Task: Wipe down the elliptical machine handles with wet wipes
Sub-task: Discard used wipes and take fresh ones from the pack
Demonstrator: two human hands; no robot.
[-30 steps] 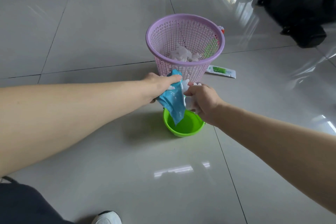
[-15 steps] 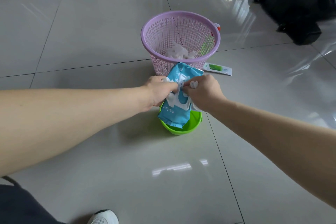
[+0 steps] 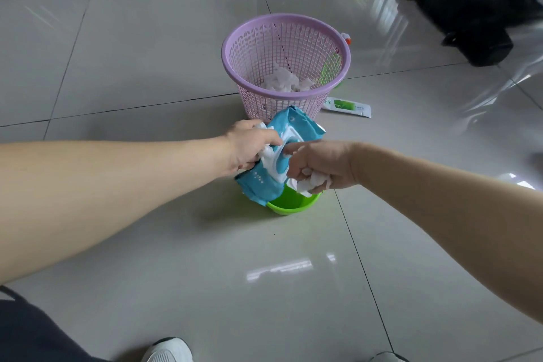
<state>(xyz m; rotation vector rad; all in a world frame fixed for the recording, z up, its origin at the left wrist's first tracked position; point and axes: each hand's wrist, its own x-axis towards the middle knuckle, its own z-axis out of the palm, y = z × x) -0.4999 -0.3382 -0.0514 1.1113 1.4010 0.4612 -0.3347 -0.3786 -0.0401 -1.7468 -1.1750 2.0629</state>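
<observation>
- Turned since a second ago from hanging edge-on, the wet wipe pack (image 3: 263,185) shows its white flap, held above the green bowl (image 3: 293,204).
- Left hand (image 3: 252,150) grips the pack's upper side; right hand (image 3: 318,164) bunches a crumpled white wipe (image 3: 311,184) in curled fingers, forefinger at the flap.
- A wipe is out; no handle is in view, so wiping looks yet to come. Spent wipes in the basket (image 3: 235,67) suggest earlier rounds.
- Pack: soft, creased film. Basket: rigid purple lattice. Floor (image 3: 147,38): glossy tile.
</observation>
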